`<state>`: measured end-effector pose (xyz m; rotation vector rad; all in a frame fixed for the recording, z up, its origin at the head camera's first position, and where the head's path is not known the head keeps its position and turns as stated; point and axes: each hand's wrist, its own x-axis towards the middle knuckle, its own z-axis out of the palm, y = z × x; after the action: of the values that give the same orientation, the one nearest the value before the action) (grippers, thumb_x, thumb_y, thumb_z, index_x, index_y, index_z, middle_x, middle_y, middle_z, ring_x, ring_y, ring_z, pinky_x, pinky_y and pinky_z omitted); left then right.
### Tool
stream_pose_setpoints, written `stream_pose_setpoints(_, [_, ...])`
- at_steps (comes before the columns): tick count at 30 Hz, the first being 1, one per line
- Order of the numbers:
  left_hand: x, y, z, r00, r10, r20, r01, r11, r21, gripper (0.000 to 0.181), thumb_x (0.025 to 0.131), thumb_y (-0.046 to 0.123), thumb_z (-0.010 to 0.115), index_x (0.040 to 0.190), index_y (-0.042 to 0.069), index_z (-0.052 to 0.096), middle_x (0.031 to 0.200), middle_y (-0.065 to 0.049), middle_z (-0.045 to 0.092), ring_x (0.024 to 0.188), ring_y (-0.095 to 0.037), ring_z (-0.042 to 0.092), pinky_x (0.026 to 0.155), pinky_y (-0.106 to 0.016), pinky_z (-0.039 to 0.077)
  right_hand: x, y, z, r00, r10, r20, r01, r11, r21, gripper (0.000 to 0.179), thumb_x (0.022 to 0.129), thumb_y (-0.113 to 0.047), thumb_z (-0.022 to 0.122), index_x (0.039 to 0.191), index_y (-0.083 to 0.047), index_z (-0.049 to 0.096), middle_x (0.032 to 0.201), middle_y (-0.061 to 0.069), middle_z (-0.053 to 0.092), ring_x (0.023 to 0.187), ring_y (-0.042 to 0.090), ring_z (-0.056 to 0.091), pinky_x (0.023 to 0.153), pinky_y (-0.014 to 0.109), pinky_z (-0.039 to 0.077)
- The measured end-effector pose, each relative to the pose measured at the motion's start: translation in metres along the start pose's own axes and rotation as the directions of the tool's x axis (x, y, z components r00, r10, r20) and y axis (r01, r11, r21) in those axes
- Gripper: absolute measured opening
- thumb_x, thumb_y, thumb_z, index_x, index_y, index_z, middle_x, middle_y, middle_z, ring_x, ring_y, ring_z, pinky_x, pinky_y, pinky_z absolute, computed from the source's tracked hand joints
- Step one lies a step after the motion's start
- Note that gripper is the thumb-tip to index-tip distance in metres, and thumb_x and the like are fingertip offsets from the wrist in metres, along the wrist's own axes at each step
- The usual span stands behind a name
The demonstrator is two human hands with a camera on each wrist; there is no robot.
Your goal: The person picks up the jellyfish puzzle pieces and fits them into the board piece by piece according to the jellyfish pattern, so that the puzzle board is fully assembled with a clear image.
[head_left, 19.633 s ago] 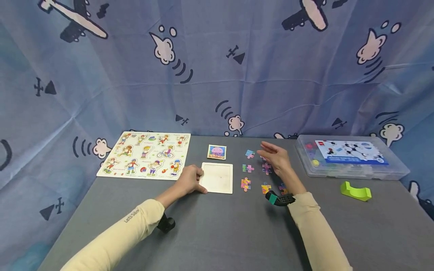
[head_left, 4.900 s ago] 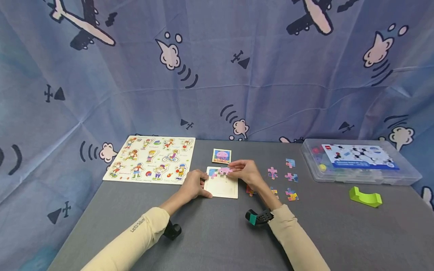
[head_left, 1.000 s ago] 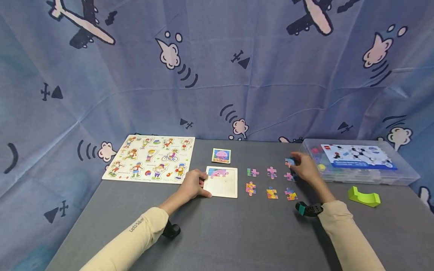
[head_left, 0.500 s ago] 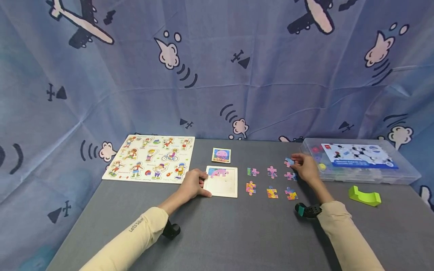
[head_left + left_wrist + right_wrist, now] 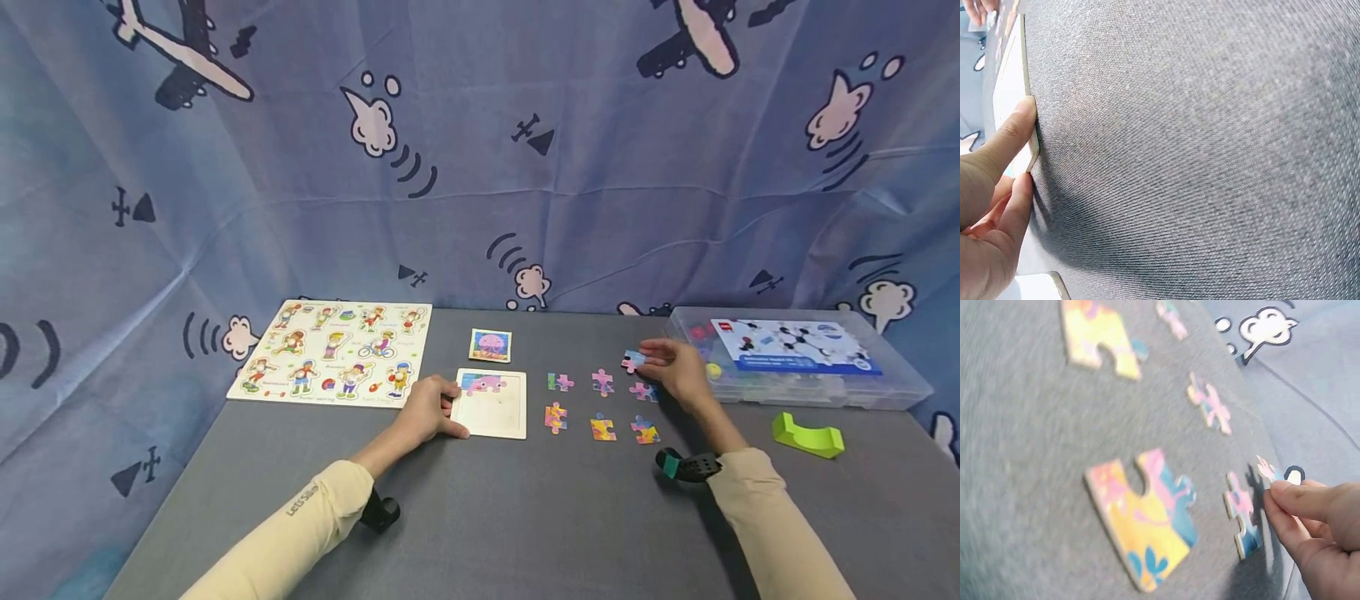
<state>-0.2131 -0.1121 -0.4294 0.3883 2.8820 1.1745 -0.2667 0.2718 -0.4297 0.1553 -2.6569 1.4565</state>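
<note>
My left hand [image 5: 424,408] grips the left side of a small pale puzzle tray [image 5: 491,419]. In the left wrist view its thumb presses near the tray's corner [image 5: 1034,150] and the fingers lie along the adjoining edge. Joined blue and pink pieces [image 5: 483,382] fill part of the tray's back row. Over at the back right, my right hand [image 5: 677,372] pinches a blue-and-pink jigsaw piece [image 5: 632,361] between thumb and fingers; the right wrist view shows it raised on edge, partly hidden by the fingertips. Just in front of that hand lies another pink-and-blue piece [image 5: 1242,515].
Several loose jigsaw pieces [image 5: 603,428] lie in two rows right of the tray. A jellyfish picture card [image 5: 491,345] sits behind it. A sports-figure board [image 5: 330,352] lies left, a clear lidded case [image 5: 885,383] right, with a green curved block [image 5: 807,436] before it.
Earlier, pieces were set into the tray's back row and the loose ones rearranged. In the last second my right hand lifted the back-right piece and shifted slightly left; the left hand stayed.
</note>
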Motion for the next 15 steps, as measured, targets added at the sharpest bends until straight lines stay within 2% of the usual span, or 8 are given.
stream_pose_setpoints(3, [0.0,0.0,0.0,1.0,0.003,-0.003,-0.003,1.0,-0.009,0.065,0.048,0.003,0.095,0.105,-0.011,0.069,0.098,-0.015,0.065,0.073,-0.015,0.056,0.064,-0.022,0.049,-0.001,-0.001,0.0,0.996,0.061,0.058,-0.07,0.983,0.172,0.041,0.087,0.016,0.058,0.125,0.023,0.045,0.12,0.04,0.052,0.08,-0.001,0.062,0.072,0.018,0.053])
stream_pose_setpoints(5, [-0.001,0.001,-0.001,1.0,0.003,-0.005,-0.003,1.0,-0.011,0.065,0.047,0.003,0.095,0.105,-0.011,0.069,0.097,-0.015,0.065,0.073,-0.015,0.056,0.064,-0.022,0.049,-0.002,-0.003,0.0,0.992,0.084,0.095,-0.106,0.96,0.258,0.042,0.089,0.015,0.055,0.128,0.024,0.041,0.12,0.037,0.054,0.081,-0.002,0.062,0.075,0.022,0.054])
stream_pose_setpoints(8, [-0.001,0.002,-0.001,1.0,0.006,-0.005,-0.006,1.0,-0.003,0.064,0.048,0.004,0.095,0.105,-0.011,0.069,0.097,-0.015,0.065,0.073,-0.015,0.057,0.065,-0.022,0.049,-0.003,-0.005,-0.001,0.985,0.101,0.138,-0.141,0.938,0.318,0.046,0.09,0.011,0.057,0.131,0.023,0.038,0.112,0.017,0.065,0.084,0.0,0.064,0.078,0.025,0.054])
stream_pose_setpoints(11, [-0.002,0.003,-0.002,1.0,0.015,-0.001,-0.015,1.0,0.002,0.064,0.048,0.004,0.094,0.104,-0.012,0.068,0.097,-0.015,0.065,0.073,-0.016,0.057,0.065,-0.022,0.049,-0.004,-0.009,-0.002,0.973,0.134,0.188,-0.197,0.906,0.374,0.052,0.091,0.006,0.059,0.135,0.02,0.035,0.106,-0.001,0.067,0.088,0.002,0.065,0.081,0.027,0.053])
stream_pose_setpoints(15, [-0.002,0.004,-0.002,1.0,0.026,0.009,-0.026,1.0,0.002,0.064,0.049,0.004,0.094,0.105,-0.012,0.068,0.096,-0.016,0.064,0.073,-0.017,0.057,0.065,-0.023,0.049,-0.004,-0.013,-0.005,0.95,0.164,0.264,-0.261,0.883,0.391,0.057,0.091,0.001,0.061,0.138,0.016,0.034,0.105,-0.008,0.066,0.093,0.004,0.064,0.085,0.029,0.052])
